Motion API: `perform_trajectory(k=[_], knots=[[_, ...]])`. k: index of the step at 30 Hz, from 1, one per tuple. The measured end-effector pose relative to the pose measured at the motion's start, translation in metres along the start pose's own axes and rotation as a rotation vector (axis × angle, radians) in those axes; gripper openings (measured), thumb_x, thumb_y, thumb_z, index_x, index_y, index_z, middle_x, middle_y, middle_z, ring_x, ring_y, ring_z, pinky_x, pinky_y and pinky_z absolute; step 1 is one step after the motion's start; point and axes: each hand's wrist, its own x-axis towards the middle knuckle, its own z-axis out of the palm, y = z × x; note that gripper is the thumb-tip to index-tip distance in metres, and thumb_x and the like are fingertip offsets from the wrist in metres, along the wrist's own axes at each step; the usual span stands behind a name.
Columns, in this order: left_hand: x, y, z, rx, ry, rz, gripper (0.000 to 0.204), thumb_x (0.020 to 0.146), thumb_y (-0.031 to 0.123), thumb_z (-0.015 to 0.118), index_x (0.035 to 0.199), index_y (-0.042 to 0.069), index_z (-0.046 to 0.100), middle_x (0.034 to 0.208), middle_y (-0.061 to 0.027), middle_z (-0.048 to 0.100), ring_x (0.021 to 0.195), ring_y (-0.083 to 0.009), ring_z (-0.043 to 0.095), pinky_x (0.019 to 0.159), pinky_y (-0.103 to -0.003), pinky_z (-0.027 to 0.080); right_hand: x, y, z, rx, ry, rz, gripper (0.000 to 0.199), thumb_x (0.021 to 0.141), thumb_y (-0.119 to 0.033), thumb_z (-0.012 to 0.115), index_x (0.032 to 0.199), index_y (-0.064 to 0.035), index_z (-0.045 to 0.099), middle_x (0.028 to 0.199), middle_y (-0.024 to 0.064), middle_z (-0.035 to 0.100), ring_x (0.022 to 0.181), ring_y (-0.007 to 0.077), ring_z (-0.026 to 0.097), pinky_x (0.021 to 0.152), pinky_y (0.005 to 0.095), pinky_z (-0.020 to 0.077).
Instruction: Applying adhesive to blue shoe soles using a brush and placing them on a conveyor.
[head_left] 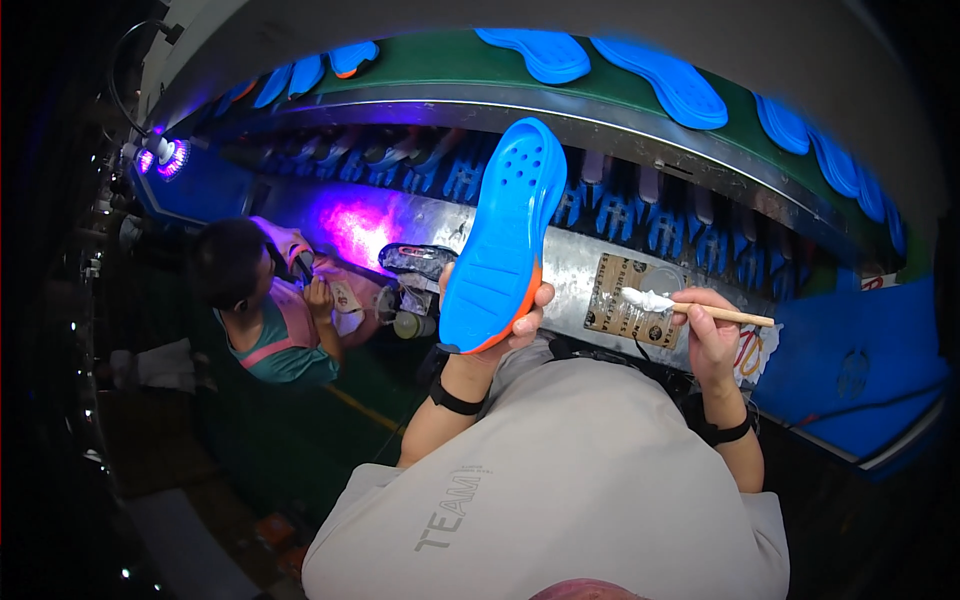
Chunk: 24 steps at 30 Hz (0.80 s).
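Observation:
My left hand grips a bright blue shoe sole by its lower end. The sole stands tilted up, its inner face toward me, with a cluster of small round holes at the top and an orange patch along the lower right edge. To the right, my right hand pinches the wooden handle of a brush. Its white, clumped tip points left, over a piece of printed cardboard on the metal bench. A clear round dish sits by the tip. Brush and sole are apart.
Beyond the bench, a green conveyor belt carries several blue soles. Below it hangs a row of dark clamp-like parts. A dark shoe lies left of my sole. A co-worker sits at left near purple lamps.

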Motion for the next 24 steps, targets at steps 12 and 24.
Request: perform_trajectory(k=[12,24], knots=[[0.128,0.122,0.078,0.715,-0.198,0.031,0.101,0.093,0.074,0.035,0.151,-0.008,0.027,0.128,-0.0391,0.051,0.092,-0.0408,0.068,0.072,-0.044,0.06,-0.019,0.029,-0.018,-0.099,0.166,0.127,0.022,0.098,-0.013,0.061,0.11,0.0026,0.07,0.091,0.0053,0.069,0.084,0.0106,0.063,0.08,0.0255,0.0495],[0.194,0.262,0.083,0.773,0.184,0.67,0.063,0.102,0.047,0.048,0.13,-0.01,0.047,0.126,-0.0289,0.057,0.112,-0.0404,0.064,0.092,-0.049,0.059,-0.035,0.048,-0.035,-0.199,0.239,0.218,0.021,0.098,-0.014,0.061,0.11,0.0021,0.07,0.092,0.0054,0.069,0.084,0.0105,0.062,0.079,0.0255,0.0494]])
